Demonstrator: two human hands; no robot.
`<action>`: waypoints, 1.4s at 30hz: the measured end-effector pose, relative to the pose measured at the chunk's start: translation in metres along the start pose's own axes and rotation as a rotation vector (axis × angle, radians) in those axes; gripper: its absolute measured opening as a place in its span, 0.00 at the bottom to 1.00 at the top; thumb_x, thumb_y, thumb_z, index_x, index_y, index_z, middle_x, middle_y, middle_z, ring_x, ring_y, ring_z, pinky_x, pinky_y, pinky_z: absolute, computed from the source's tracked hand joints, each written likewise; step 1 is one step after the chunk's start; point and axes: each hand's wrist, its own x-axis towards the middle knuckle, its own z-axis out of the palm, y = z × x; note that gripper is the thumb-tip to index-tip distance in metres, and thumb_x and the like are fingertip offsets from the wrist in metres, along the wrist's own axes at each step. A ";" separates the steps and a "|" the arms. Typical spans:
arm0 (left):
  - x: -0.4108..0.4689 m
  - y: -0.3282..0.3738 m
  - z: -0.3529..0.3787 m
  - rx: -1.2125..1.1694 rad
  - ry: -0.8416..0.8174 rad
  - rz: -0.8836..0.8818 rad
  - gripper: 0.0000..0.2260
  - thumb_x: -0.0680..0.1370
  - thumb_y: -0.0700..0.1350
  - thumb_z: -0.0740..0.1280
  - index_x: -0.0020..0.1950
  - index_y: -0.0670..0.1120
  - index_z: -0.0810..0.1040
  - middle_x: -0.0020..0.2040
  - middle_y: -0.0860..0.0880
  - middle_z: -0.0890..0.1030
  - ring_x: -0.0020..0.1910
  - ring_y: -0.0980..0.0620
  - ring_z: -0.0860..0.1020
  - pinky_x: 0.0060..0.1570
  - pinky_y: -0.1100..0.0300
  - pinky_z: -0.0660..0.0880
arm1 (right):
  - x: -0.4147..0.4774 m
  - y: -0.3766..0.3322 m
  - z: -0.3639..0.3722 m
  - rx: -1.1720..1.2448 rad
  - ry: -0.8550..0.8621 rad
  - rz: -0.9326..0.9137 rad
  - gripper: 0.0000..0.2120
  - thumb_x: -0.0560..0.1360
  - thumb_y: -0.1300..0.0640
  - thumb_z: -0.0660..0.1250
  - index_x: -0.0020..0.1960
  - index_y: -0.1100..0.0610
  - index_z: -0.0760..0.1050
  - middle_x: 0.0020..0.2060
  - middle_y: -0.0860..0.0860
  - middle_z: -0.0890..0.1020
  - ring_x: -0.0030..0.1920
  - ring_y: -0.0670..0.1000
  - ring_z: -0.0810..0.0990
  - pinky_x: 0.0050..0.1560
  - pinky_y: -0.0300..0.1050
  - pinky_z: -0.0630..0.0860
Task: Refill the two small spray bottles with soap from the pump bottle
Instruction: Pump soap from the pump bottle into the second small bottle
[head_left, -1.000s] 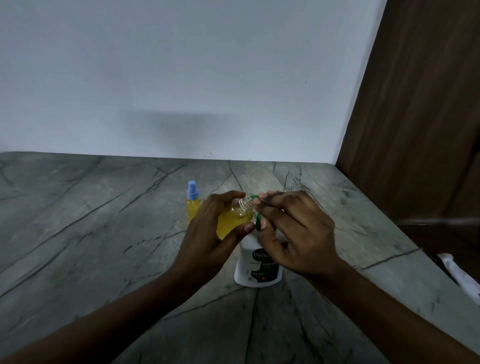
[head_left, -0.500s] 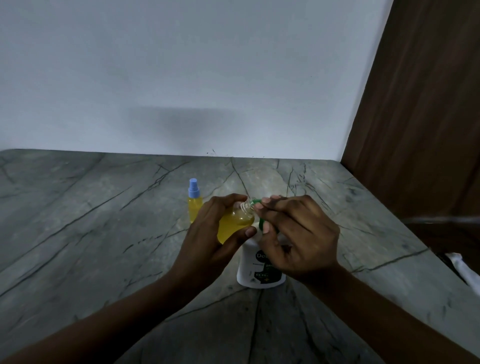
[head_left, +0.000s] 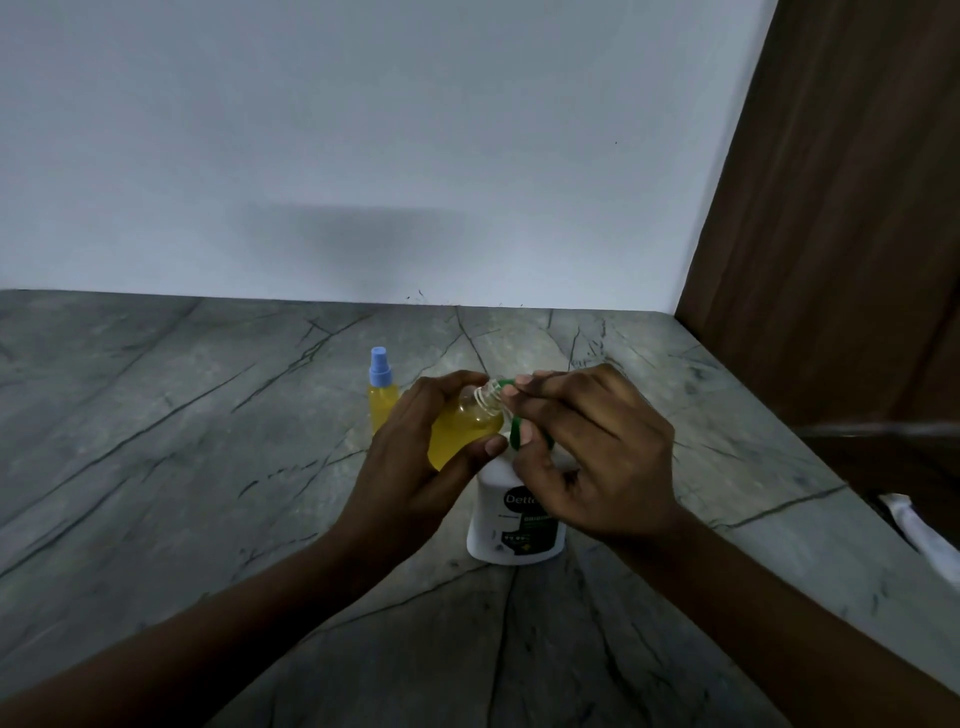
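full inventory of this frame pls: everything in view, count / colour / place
capped spray bottle: 1, yellow liquid, blue cap, upright on counter behind left hand
open spray bottle: 1, clear, yellow liquid, uncapped, tilted, neck at the pump nozzle
pump bottle: 1, white, green pump, upright on counter, centre
counter: 1, grey veined stone
wall: 1, white, behind counter
wood panel: 1, brown, right
white item: 1, right edge past counter, unidentifiable
left hand: grips open spray bottle
right hand: grips pump head
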 end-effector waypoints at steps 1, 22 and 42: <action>0.001 0.001 0.000 -0.011 0.002 -0.002 0.17 0.72 0.59 0.64 0.59 0.64 0.66 0.54 0.60 0.76 0.53 0.63 0.74 0.48 0.71 0.71 | 0.001 0.000 -0.001 0.000 -0.004 -0.003 0.10 0.73 0.62 0.64 0.43 0.66 0.84 0.41 0.57 0.84 0.41 0.56 0.83 0.42 0.45 0.77; -0.001 -0.001 -0.002 0.006 -0.012 -0.026 0.17 0.71 0.62 0.64 0.59 0.65 0.66 0.55 0.60 0.75 0.53 0.61 0.75 0.46 0.66 0.73 | -0.003 -0.003 0.001 0.021 0.024 0.059 0.12 0.74 0.61 0.63 0.42 0.65 0.84 0.40 0.57 0.85 0.40 0.54 0.83 0.41 0.42 0.77; 0.002 0.003 -0.003 -0.032 0.005 -0.010 0.16 0.72 0.59 0.64 0.59 0.64 0.67 0.57 0.65 0.73 0.53 0.65 0.74 0.48 0.73 0.70 | 0.004 -0.001 -0.005 0.037 -0.019 0.018 0.09 0.73 0.63 0.65 0.43 0.66 0.83 0.41 0.57 0.84 0.42 0.55 0.83 0.43 0.43 0.77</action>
